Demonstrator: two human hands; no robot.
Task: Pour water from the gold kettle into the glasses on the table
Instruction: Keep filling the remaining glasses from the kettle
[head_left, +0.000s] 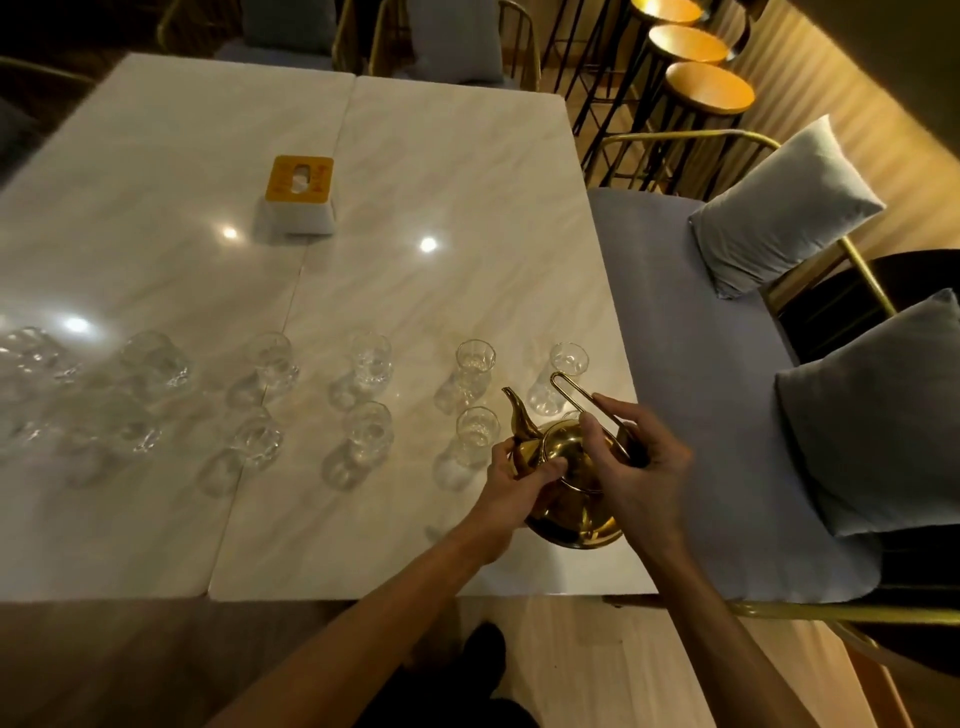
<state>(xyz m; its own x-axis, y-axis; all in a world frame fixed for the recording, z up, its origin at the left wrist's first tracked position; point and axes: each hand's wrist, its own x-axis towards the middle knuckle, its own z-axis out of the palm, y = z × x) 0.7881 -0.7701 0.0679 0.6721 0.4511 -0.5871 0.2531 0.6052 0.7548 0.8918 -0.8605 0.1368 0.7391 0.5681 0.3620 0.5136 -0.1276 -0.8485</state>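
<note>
Kettle (571, 493) polished gold metal; glasses (475, 364) clear glass; table (415, 208) glossy marble; cushions (779, 208) matt cloth.

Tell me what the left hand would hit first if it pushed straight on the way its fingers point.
The left hand already touches the gold kettle near its spout, fingers pointing right across the body. Going on, it would likely meet the right hand; depth is unclear.

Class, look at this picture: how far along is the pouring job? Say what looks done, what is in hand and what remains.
Done: nothing can be confirmed; whether any of the glasses hold water cannot be told. In hand: the gold kettle sits at the table's near right corner, the left hand by its spout, the right hand at its wire handle and lid; no water is running. Left: pouring into the two rows of glasses.
</note>
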